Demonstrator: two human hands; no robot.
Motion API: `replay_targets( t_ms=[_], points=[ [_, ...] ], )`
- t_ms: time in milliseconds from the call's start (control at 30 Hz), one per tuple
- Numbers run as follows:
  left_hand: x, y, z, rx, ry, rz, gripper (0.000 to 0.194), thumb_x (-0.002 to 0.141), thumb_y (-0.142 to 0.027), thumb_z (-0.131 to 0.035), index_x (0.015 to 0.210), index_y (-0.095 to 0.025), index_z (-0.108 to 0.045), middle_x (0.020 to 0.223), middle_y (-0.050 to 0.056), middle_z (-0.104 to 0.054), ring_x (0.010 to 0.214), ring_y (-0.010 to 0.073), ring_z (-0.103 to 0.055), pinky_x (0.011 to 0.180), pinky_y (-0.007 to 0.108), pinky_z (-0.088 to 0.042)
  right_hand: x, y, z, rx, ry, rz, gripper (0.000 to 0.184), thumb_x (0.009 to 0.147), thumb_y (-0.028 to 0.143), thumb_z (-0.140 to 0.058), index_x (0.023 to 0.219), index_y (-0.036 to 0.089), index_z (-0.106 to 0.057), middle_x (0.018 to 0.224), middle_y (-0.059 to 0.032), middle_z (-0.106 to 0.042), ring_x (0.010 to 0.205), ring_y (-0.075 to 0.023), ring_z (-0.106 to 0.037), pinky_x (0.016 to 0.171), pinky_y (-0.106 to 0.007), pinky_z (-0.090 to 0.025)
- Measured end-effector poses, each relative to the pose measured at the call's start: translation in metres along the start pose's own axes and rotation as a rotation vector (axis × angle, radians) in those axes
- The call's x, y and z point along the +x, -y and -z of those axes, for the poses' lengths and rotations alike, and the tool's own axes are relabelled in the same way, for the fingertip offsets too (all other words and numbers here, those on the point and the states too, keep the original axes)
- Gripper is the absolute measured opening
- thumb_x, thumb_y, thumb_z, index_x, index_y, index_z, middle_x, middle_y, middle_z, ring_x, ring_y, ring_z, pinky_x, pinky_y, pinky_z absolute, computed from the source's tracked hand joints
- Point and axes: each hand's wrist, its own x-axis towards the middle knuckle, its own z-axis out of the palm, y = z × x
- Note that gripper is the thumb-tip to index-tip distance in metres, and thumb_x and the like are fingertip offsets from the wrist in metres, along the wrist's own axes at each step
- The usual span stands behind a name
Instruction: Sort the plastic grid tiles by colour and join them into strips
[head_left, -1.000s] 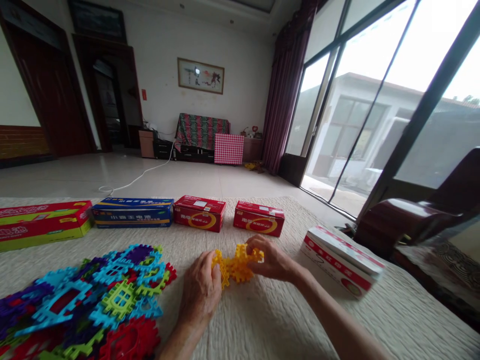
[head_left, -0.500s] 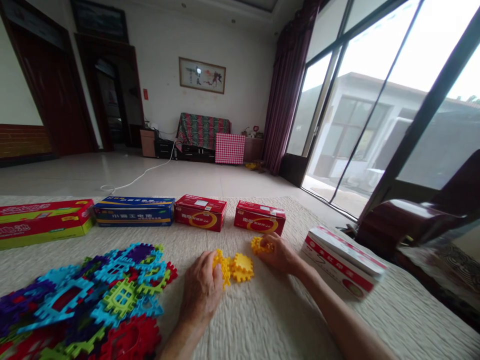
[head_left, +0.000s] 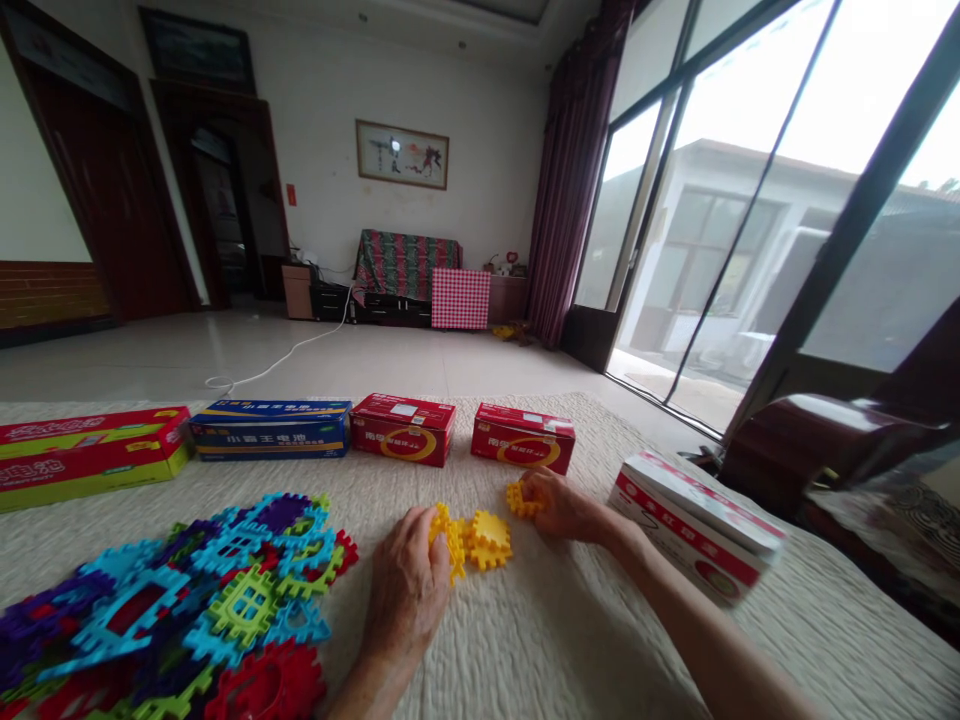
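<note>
Yellow toothed pieces (head_left: 490, 540) lie on the cream blanket (head_left: 570, 630) between my hands, seen in the head view. My left hand (head_left: 409, 575) grips an upright yellow piece (head_left: 450, 540) just beside them. My right hand (head_left: 562, 505) pinches a small yellow piece (head_left: 523, 499), near the right-hand red box (head_left: 523, 438). Left of me sits a multicoloured heap (head_left: 247, 600), with a blue box (head_left: 271, 430) beyond it.

The right hand (head_left: 561, 504) now sits farther toward two o'clock, its yellow piece (head_left: 519, 500) no longer overlapping the yellow stack (head_left: 490, 540) but apart.
</note>
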Motion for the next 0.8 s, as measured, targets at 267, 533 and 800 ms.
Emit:
replay_targets(
  t_ms=[267, 533, 800],
  points=[
    [-0.001, 0.002, -0.002, 0.009, 0.007, 0.002, 0.034, 0.088, -0.022, -0.039, 0.113, -0.012, -0.061, 0.115, 0.014, -0.066, 0.105, 0.0261, -0.062, 0.094, 0.045, -0.051, -0.005, -0.012, 0.006, 0.089, 0.005, 0.052, 0.04, 0.057, 0.003, -0.054, 0.093, 0.021, -0.059, 0.126, -0.0086, -0.055, 0.107, -0.0228, -0.056, 0.089, -0.034, -0.048],
    [0.0, 0.0, 0.002, 0.008, 0.007, -0.013, 0.034, 0.087, -0.021, -0.04, 0.113, -0.014, -0.061, 0.113, 0.012, -0.067, 0.104, 0.025, -0.063, 0.093, 0.043, -0.052, -0.01, -0.015, 0.011, 0.184, -0.033, 0.059, 0.03, 0.067, 0.012, -0.056, 0.095, 0.023, -0.059, 0.113, -0.0049, -0.062, 0.092, -0.0191, -0.059, 0.075, -0.031, -0.05],
    [0.0, 0.001, 0.001, -0.005, -0.004, -0.014, 0.034, 0.086, -0.02, -0.041, 0.112, -0.013, -0.062, 0.112, 0.013, -0.067, 0.104, 0.0247, -0.063, 0.094, 0.042, -0.051, -0.01, -0.013, 0.02, 0.281, -0.066, 0.024, 0.027, 0.073, 0.017, -0.059, 0.099, 0.025, -0.06, 0.116, -0.0039, -0.062, 0.105, -0.0218, -0.058, 0.088, -0.038, -0.048]
  ],
)
